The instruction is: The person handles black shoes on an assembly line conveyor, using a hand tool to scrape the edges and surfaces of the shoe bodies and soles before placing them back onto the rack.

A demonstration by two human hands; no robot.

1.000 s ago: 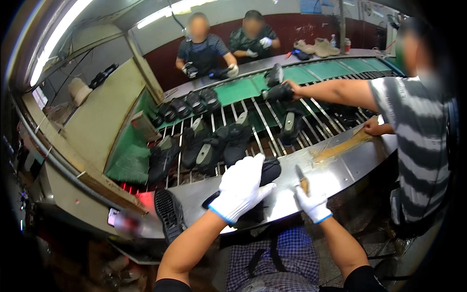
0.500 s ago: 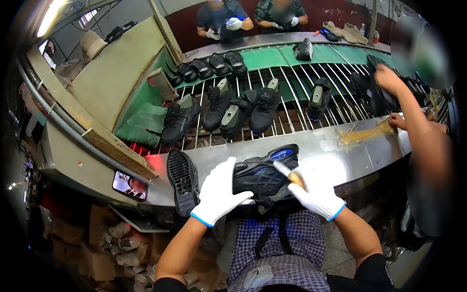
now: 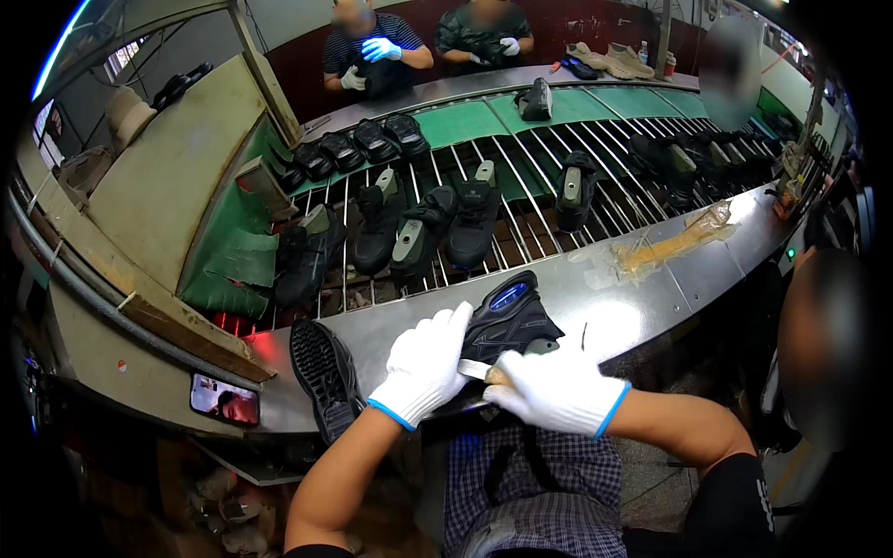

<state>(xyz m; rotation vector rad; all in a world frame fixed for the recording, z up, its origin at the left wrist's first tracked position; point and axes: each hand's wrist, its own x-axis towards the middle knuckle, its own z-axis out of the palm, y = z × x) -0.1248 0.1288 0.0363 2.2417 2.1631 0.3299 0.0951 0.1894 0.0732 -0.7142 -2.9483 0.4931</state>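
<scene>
A black sneaker point(image 3: 507, 330) with a blue window in its heel lies on its side at the metal bench's near edge, heel pointing away to the right. My white-gloved left hand point(image 3: 423, 361) is closed on its near left part. In my gloved right hand point(image 3: 558, 386) is a tool with a tan handle and a flat pale blade point(image 3: 473, 368). The blade meets the shoe close to my left fingers; its tip is hidden there. Left of my hands lies another black shoe point(image 3: 321, 377), its treaded sole showing.
Beyond the metal ledge point(image 3: 642, 298), a roller conveyor point(image 3: 521, 214) carries several black shoes with lasts inside. A phone point(image 3: 225, 400) leans at the left. Two gloved people point(image 3: 377, 65) point(image 3: 484, 42) stand across the line; another person point(image 3: 809, 344) is close at my right.
My right hand has brought the tool from the heel side across to my left hand. The sneaker's heel has turned away from me. The right-hand person's arm has left the conveyor. The view has shifted.
</scene>
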